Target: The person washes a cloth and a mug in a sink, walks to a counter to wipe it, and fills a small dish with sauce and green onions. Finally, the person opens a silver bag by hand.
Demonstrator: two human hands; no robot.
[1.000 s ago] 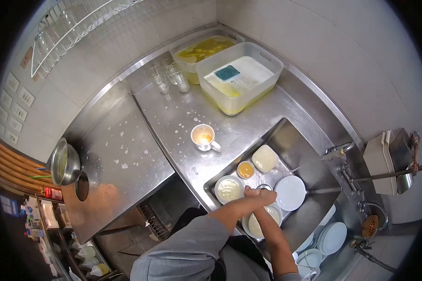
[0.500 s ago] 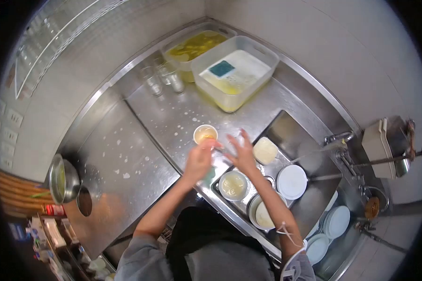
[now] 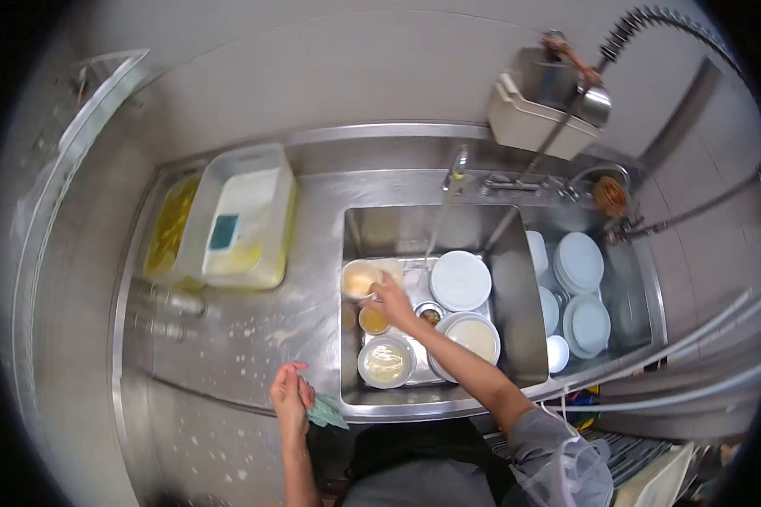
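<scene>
My right hand (image 3: 391, 304) reaches into the left sink basin, its fingers at the rim of a white cup (image 3: 359, 279) with pale orange contents. A pale container (image 3: 391, 269) sits beside that cup, partly covered by my fingers. Just below is a small cup of amber liquid (image 3: 374, 319), and nearer me a round bowl with cloudy liquid (image 3: 386, 362). My left hand (image 3: 291, 399) is over the counter's front edge, fingers curled together. A green cloth (image 3: 326, 412) touches its side; whether the fingers grip it is hidden.
White round lids or bowls (image 3: 461, 280) stand in the basin, with several more (image 3: 578, 264) in the right basin. Water runs from the tap (image 3: 457, 162). Left on the counter (image 3: 313, 245) are a tub with a teal sponge (image 3: 224, 231), a yellow-filled tub (image 3: 167, 241) and glasses (image 3: 176, 301).
The view has turned toward the sinks. The white cup, earlier on the counter, is now in the left basin under my right hand. My left hand has drawn back toward the front edge.
</scene>
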